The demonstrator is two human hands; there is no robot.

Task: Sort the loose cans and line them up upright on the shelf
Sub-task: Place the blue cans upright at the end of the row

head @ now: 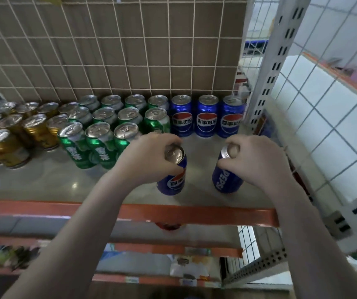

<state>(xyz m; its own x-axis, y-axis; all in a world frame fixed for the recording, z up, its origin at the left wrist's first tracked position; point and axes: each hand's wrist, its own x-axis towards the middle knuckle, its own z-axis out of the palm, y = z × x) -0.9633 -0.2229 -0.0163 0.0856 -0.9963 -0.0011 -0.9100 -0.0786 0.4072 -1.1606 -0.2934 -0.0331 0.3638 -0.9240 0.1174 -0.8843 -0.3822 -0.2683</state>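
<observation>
L hand (151, 156) grips rim of upright blue can (173, 175) from above; R hand (257, 158) grips top of second blue can (227, 178), also upright. Both stand on shelf (65, 182), near front edge. Beyond hands: blue row (207, 117) at back; green cans (112, 124) beyond L hand, gold cans (17, 134) further left.

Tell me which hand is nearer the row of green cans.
Left. The left hand grips a blue can by its top, right beside the front green cans. The right hand holds another blue can farther right, apart from them.
</observation>
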